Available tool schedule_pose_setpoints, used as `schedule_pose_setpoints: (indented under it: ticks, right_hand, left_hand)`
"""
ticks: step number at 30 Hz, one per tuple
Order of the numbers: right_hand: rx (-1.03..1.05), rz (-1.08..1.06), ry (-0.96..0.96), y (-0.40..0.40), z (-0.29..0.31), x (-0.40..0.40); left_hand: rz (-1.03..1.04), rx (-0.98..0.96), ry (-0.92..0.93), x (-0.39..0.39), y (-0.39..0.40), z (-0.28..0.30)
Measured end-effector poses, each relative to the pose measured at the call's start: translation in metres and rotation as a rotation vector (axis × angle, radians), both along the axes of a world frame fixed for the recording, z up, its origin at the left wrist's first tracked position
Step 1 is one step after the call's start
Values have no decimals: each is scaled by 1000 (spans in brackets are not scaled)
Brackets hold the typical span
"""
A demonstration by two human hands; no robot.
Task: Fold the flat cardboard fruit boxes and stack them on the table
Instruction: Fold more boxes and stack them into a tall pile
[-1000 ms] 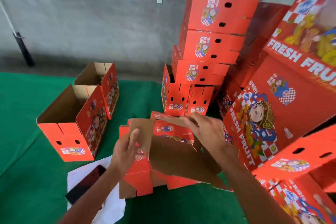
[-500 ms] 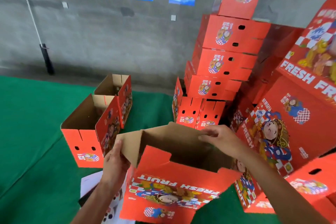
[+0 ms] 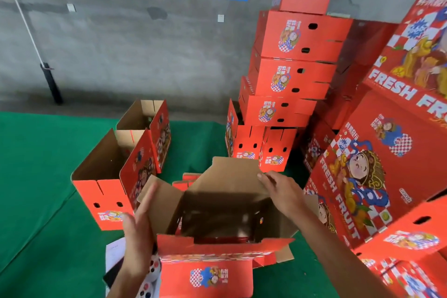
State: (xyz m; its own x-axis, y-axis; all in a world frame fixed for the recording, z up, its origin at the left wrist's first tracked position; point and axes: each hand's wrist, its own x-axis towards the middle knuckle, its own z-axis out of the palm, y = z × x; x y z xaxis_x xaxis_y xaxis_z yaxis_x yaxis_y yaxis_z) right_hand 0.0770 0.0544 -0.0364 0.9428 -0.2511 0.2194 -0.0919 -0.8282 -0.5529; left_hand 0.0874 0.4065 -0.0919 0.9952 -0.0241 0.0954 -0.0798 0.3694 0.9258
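Head view. Item: one red fruit box (image 3: pixel 217 220), opened into a tube, standing on the green bench (image 3: pixel 43 189) directly before the person, brown flaps up. Left hand (image 3: pixel 139 230): fingers straight, flat against the left flap. Right hand (image 3: pixel 281 191): fingers curled over the far flap's edge. Folded boxes (image 3: pixel 290 75) stacked behind; two open boxes (image 3: pixel 113 176) at left.

Step, as judged: shaping the box. Next: fold flaps inward, then stack.

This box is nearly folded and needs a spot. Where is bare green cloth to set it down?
Bare green cloth lies left of the two open boxes, and between them and the tall stack. The right side is crowded with stacked boxes.
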Motion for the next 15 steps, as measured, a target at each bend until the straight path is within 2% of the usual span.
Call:
schedule_pose_setpoints:
  ticks: [3,6,8,10,11,12,13,14,15]
  right_hand:
    - [-13,-34,36,3,2,15]
    - [68,0,67,-2,9,29]
    - [47,59,100,-9,21,31]
    - [-254,8,184,-20,34,32]
    - [-431,-57,217,-24,43,30]
    - [-503,-112,221,-28,50,26]
    - [-487,-115,238,-32,56,22]
    - [-310,-67,234,-34,58,19]
    - [-24,1,227,-32,58,14]
  left_hand:
    - [109,245,104,-3,-5,-2]
    - [226,584,-158,-2,-16,-2]
    - [304,673,-150,9,-25,1]
    - [312,763,-100,18,-31,4]
    - [318,831,-121,20,-32,2]
    - [323,895,-169,22,-33,1]
    - [323,942,-239,23,-34,-1]
    - [319,972,-314,22,-35,-2]
    - [306,999,-369,22,-36,-3]
